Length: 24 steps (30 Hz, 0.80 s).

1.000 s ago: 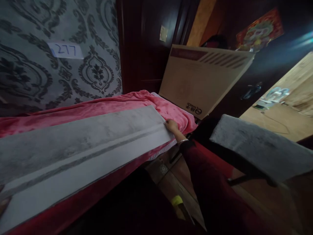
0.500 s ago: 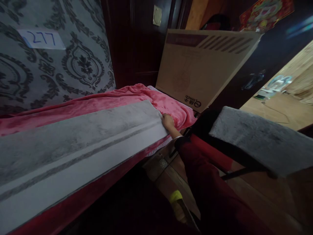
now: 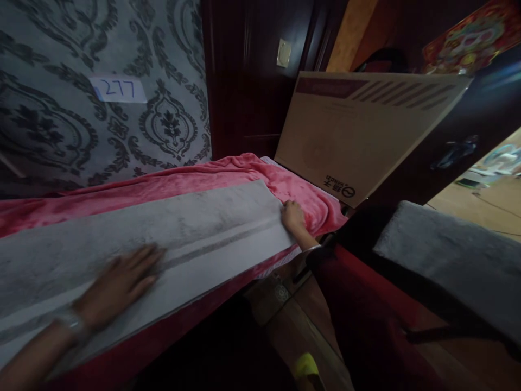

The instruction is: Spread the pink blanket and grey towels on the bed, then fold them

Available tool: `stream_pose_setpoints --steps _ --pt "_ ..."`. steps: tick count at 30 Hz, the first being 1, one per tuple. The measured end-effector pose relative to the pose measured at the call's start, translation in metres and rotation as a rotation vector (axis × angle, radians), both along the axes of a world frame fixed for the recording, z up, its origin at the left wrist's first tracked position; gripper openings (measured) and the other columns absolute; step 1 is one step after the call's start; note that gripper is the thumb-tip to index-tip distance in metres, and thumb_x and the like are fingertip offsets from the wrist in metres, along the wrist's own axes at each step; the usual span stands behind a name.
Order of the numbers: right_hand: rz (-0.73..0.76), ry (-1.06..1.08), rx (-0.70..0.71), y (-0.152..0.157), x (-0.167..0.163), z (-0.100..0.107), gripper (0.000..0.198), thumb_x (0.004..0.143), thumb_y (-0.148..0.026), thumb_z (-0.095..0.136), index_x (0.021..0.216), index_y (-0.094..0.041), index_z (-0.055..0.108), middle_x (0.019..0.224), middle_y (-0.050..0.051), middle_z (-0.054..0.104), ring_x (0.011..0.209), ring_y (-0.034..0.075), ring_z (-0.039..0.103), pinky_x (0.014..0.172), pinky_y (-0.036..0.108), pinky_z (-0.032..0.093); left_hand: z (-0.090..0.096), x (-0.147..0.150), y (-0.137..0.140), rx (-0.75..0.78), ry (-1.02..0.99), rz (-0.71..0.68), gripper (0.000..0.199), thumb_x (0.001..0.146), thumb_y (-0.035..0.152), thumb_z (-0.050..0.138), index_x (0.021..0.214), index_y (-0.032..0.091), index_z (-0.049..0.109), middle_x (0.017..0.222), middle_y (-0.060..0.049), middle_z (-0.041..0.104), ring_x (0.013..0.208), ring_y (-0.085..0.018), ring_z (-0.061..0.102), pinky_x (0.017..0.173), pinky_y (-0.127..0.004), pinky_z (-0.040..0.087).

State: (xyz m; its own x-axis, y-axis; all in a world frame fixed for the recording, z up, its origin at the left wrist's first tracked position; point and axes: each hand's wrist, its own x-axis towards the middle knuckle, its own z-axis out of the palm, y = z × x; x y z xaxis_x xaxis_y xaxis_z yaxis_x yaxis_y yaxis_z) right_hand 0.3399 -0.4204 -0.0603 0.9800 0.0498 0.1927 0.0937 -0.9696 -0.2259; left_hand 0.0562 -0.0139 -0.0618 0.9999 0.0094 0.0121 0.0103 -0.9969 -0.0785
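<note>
A long, flat grey-and-white mat, with a darker stripe along its white border, lies spread over a pink plush blanket. Its material is hard to make out. At the mat's far right end, my right hand has its fingers curled onto the edge. My left hand rests palm down on or just over the mat at the left, fingers stretched out and slightly blurred. A watch or bracelet shows on that wrist.
A large cardboard box leans against the dark door behind the blanket's right end. To the right stands a seat with a grey plush top. Patterned wallpaper with a paper marked 277 backs the left side.
My left hand has come into view from the lower left, onto the mat. My right hand keeps its place at the mat's end. The view has shifted left and up.
</note>
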Motion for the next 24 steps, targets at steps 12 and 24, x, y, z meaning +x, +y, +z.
stream_pose_setpoints --steps 12,24 --pt "0.617 0.155 -0.224 0.039 0.023 -0.017 0.058 0.105 -0.052 0.027 0.160 -0.034 0.024 0.167 0.003 0.016 0.152 0.030 0.015 0.119 0.058 0.017 -0.001 0.140 -0.045 -0.047 0.127 -0.245 0.059 0.098 0.053 0.035 0.155 0.037 0.032 0.165 -0.003 0.025 0.153 -0.035 0.017 0.119 -0.066 0.008" --pt "0.791 0.101 -0.192 0.103 0.057 -0.021 0.061 0.103 -0.059 0.029 0.160 -0.038 0.021 0.168 0.000 0.012 0.153 0.031 0.009 0.119 0.061 0.014 0.006 0.180 -0.004 -0.092 0.080 -0.026 0.065 0.097 0.054 0.033 0.157 0.031 0.028 0.166 -0.005 0.022 0.153 -0.036 0.013 0.119 -0.065 0.013"
